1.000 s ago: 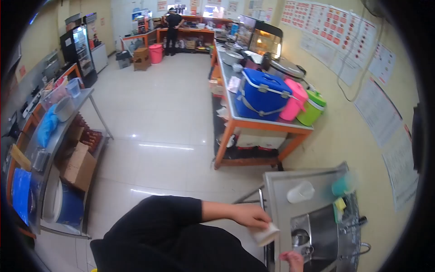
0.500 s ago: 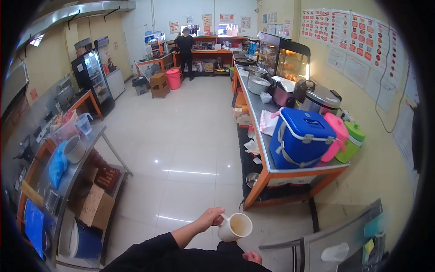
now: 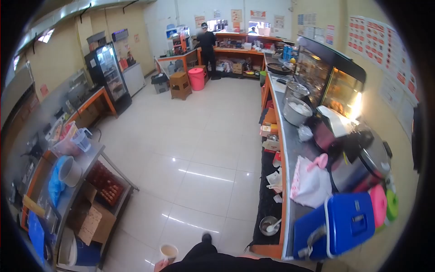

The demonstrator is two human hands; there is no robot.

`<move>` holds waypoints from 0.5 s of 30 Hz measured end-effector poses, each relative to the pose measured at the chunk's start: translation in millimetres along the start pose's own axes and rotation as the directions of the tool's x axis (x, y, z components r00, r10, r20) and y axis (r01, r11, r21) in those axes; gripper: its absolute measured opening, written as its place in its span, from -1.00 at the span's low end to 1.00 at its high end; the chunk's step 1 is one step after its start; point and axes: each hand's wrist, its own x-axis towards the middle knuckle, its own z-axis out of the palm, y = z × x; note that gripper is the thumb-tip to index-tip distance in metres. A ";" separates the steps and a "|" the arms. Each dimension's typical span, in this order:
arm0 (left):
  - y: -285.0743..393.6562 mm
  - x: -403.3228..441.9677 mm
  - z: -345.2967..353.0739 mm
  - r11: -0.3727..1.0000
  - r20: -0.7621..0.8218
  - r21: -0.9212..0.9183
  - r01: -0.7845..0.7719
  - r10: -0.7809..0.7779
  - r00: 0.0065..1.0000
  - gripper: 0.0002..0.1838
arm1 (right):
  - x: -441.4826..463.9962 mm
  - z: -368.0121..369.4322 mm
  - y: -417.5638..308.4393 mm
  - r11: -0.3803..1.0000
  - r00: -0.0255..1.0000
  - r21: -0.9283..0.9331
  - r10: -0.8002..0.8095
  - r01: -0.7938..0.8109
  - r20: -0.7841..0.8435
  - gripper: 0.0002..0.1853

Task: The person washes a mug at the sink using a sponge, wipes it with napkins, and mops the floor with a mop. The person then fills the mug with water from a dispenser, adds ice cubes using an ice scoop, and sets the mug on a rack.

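A cream mug [image 3: 169, 252] is near the bottom edge, its inside showing light brown; whether that is liquid I cannot make out. My left hand [image 3: 161, 264] is closed at the mug's left side, partly cut off by the frame edge. My right hand does not show. My dark-clothed leg and a dark shoe [image 3: 207, 237] reach onto the tiled floor [image 3: 204, 199]. To my right, the blue cooler box [image 3: 349, 224] stands on the near end of the long counter [image 3: 290, 181].
Along the counter are a white cloth [image 3: 311, 183], a large rice cooker [image 3: 362, 163], pots [image 3: 297, 112] and a lit food warmer [image 3: 340, 95]. A metal bowl [image 3: 269, 225] sits below. On the left stands a steel shelf table [image 3: 93, 156]. A person [image 3: 207, 50] stands at the far counter.
I have moved forward, so the counter and cooler box are nearer. The mug and my left hand are now lower and further left in view. My right hand has left the view.
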 end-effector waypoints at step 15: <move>261.8 457.3 126.1 0.980 0.229 -0.119 -0.159 0.183 0.956 -0.70 | 218.4 -220.9 -102.4 0.856 0.912 0.403 0.395 -0.323 -0.110 -0.25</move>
